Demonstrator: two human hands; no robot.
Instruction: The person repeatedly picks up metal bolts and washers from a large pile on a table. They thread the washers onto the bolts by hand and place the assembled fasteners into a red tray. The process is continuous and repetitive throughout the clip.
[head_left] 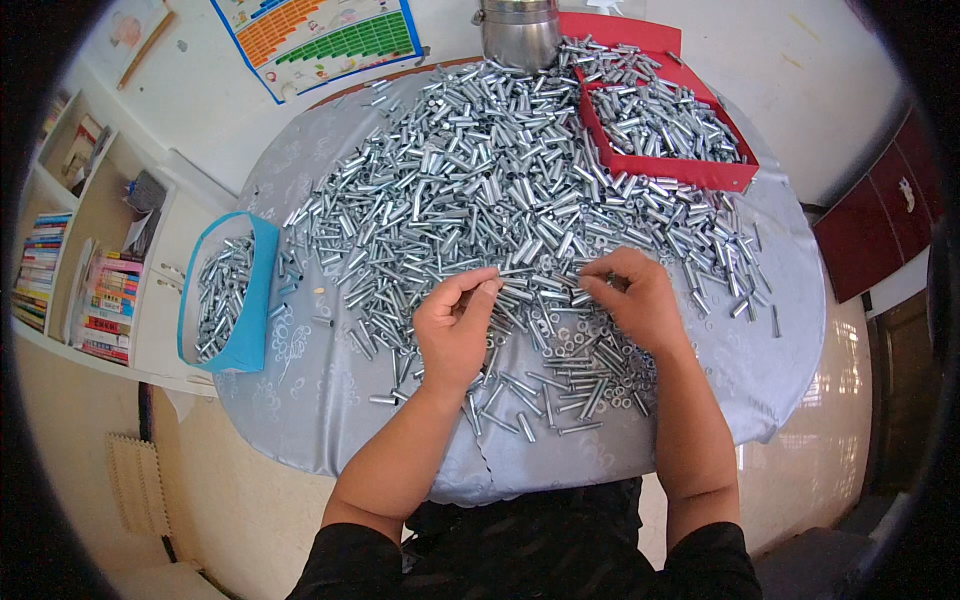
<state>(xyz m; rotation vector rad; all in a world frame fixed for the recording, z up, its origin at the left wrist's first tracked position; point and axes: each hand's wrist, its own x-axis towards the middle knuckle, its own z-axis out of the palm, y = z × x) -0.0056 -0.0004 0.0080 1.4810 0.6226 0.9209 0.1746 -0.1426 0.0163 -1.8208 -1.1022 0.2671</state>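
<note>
Black sleeves (350, 562) | left hand (455, 325) pinching slim silvery bolt (514, 271) | right hand (632, 295): grip unclear | shiny tubes (418, 205) heaped

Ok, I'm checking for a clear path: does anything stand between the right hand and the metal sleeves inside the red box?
Yes: a spread of loose metal sleeves lies between the right hand and the red box, whose low near wall stands before the boxed sleeves.

A colourful wall chart (325, 42), books (110, 310) on shelves (72, 351)
</note>
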